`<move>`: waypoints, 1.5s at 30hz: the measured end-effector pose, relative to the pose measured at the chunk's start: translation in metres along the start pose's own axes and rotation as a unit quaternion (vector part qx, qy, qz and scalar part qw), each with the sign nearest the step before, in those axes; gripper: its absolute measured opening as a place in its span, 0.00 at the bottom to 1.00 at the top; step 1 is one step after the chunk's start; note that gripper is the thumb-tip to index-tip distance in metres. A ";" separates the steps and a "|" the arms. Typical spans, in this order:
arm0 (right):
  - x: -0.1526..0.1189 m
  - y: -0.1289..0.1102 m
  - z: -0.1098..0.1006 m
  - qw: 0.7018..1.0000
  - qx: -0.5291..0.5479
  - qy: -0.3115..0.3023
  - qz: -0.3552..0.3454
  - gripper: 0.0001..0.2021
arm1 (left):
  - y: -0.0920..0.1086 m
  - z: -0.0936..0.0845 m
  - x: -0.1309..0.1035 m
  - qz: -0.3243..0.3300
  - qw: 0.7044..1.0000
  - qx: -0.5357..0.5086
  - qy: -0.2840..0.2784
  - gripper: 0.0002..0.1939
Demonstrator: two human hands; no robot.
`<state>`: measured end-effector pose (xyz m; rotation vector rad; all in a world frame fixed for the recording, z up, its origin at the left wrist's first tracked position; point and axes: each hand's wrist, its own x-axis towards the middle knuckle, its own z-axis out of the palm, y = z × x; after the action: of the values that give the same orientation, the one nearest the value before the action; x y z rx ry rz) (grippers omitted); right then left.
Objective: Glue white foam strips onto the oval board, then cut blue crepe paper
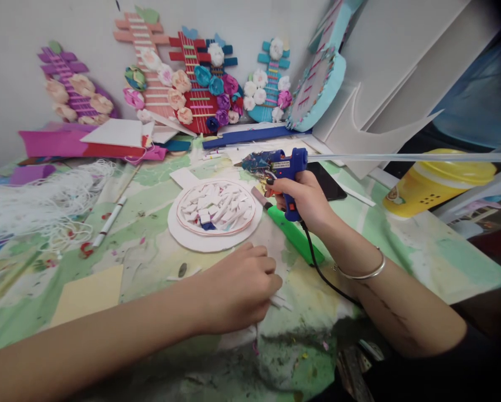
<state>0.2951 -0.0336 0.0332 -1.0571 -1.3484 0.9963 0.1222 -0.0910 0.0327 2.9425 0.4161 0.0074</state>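
Observation:
My right hand (304,195) grips a blue hot glue gun (296,162), its nozzle pointing left and a long clear glue stick (401,158) jutting from the back. Curled fingers close my left hand (246,285), low over the table near its front edge; what they hold, if anything, is hidden. Small white strips (280,302) lie just right of that hand. Beyond it sits a white round board (179,231) whose ringed middle is filled with cut white pieces (216,206). A green utility knife (294,231) lies under the glue gun.
Decorated guitar-shaped pieces (197,84) lean on the back wall. Tangled white string (36,195) and a marker (110,222) lie left, with a yellow paper square (89,293) nearer. A black phone (326,181) and a yellow cup (430,190) are right. The gun's cord (317,262) trails forward.

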 end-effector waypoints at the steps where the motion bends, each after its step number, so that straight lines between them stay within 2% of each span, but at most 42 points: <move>1: 0.000 0.000 0.000 1.000 -0.001 0.000 0.001 0.06 | 0.001 0.002 0.000 0.000 1.000 0.014 0.004 0.02; 13: 0.000 -0.001 -0.001 1.000 0.003 -0.005 0.019 0.07 | 0.004 0.011 -0.003 -0.013 0.998 0.041 0.044 0.02; 16: 0.001 0.001 -0.003 1.000 0.004 -0.005 0.017 0.07 | -0.004 0.002 -0.006 -0.041 0.995 -0.011 0.086 0.01; 18: 0.001 0.001 -0.004 1.000 0.009 -0.004 0.016 0.07 | -0.014 -0.009 -0.010 -0.090 0.982 -0.089 0.141 0.02; 21: 0.000 0.000 -0.005 1.000 0.024 0.000 0.016 0.07 | -0.042 -0.023 -0.020 -0.210 0.923 -0.214 0.240 0.02; 23: -0.001 -0.001 -0.005 0.999 0.036 -0.003 0.021 0.06 | -0.064 -0.026 -0.028 -0.289 0.854 -0.310 0.302 0.03; 24: -0.002 -0.001 -0.004 0.999 0.044 -0.004 0.022 0.06 | -0.075 -0.025 -0.032 -0.311 0.805 -0.373 0.340 0.05; 25: -0.003 -0.002 -0.004 0.998 0.051 -0.006 0.023 0.06 | -0.084 -0.023 -0.035 -0.322 0.757 -0.430 0.373 0.08; 27: -0.005 -0.002 -0.002 0.997 0.068 -0.013 0.027 0.06 | -0.097 -0.017 -0.039 -0.315 0.676 -0.530 0.404 0.10; 30: -0.009 -0.003 0.002 0.995 0.085 -0.041 0.044 0.04 | -0.102 -0.010 -0.041 -0.278 0.604 -0.632 0.399 0.09; 33: -0.014 -0.004 0.005 0.993 0.081 -0.064 0.064 0.04 | -0.099 -0.007 -0.039 -0.244 0.569 -0.678 0.396 0.08; 36: -0.018 -0.006 0.008 0.993 0.068 -0.071 0.070 0.04 | -0.099 -0.004 -0.039 -0.227 0.553 -0.697 0.396 0.07; 45: -0.022 -0.008 0.010 0.992 0.052 -0.055 0.104 0.05 | -0.095 -0.001 -0.039 -0.186 0.552 -0.729 0.359 0.03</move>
<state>0.2849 -0.0570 0.0355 -1.0927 -1.2774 1.2810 0.0582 -0.0113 0.0183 1.0092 0.6393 0.9779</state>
